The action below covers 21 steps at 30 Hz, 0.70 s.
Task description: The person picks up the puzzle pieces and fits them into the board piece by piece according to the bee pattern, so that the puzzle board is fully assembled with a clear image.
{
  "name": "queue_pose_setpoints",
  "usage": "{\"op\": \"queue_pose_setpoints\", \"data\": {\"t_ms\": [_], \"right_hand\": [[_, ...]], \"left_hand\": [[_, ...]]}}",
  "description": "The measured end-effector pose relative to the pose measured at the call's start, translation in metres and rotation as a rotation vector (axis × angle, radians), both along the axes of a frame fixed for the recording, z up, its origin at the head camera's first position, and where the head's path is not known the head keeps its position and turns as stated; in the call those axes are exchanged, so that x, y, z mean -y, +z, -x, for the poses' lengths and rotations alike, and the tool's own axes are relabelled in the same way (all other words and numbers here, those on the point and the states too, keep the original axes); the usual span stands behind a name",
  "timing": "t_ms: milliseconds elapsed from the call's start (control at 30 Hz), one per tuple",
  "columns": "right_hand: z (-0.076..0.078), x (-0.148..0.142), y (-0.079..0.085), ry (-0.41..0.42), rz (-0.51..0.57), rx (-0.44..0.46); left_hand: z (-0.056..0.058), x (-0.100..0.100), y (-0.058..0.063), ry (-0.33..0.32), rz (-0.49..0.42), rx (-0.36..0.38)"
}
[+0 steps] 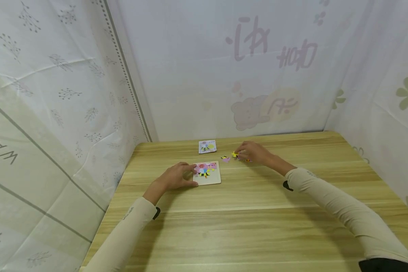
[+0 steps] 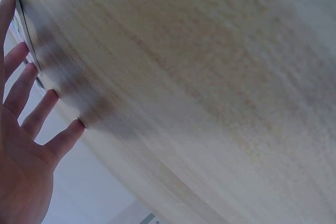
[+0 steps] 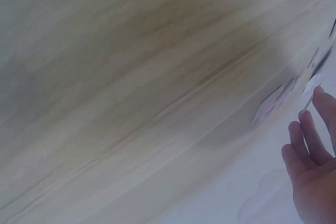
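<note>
A square wooden puzzle board lies on the table, partly filled with a colourful bee picture in pink, yellow and black. Along its left side rests my left hand, thumb at the near corner and fingertips over the left edge; in the left wrist view the fingers are spread and fairly straight. My right hand pinches a thin yellow-and-black puzzle piece between thumb and fingertips, seen edge-on in the right wrist view. Loose pieces lie beside and under that hand, including a pink-and-yellow piece.
Behind the board lies a square picture card with a similar bee design. The wooden table reaches back to a printed white curtain, with more curtain on both sides.
</note>
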State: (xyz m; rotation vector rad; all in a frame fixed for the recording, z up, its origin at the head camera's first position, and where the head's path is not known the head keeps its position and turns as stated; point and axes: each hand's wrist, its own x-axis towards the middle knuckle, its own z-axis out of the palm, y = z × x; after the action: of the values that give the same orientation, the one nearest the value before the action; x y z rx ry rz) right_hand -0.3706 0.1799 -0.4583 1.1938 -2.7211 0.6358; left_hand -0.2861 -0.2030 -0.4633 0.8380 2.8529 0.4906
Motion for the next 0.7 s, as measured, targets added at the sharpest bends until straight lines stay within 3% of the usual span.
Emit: {"op": "queue_pose_setpoints", "data": {"t_ms": [300, 700], "right_hand": [[-0.009, 0.019, -0.004, 0.076, 0.03, -0.072], [-0.019, 0.041, -0.008, 0.067, -0.018, -0.027]], "left_hand": [[0.002, 0.001, -0.002, 0.001, 0.012, 0.001], [0.001, 0.0, -0.002, 0.006, 0.004, 0.004]]}}
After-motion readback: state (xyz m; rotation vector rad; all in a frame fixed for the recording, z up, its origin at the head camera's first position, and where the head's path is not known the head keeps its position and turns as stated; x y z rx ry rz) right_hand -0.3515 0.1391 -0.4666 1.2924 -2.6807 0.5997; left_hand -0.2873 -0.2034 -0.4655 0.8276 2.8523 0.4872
